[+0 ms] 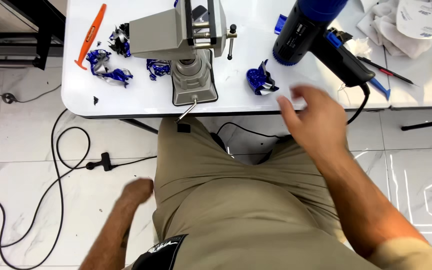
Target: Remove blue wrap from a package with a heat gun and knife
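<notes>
My right hand (315,119) hovers at the front edge of the white table (126,100), fingers spread, holding nothing. It is just right of a crumpled blue foil piece (260,80) and below the blue and black heat gun (312,35) lying on the table. My left hand (137,191) hangs low beside my left thigh, away from the table; its fingers look curled with nothing visible in them. A grey bench vise (186,45) stands clamped at the table's front middle.
Blue foil scraps (107,70) and an orange plastic scraper (91,36) lie on the table's left. A white cloth (391,30) and pens sit at the right. Black cables (51,190) loop over the tiled floor at the left.
</notes>
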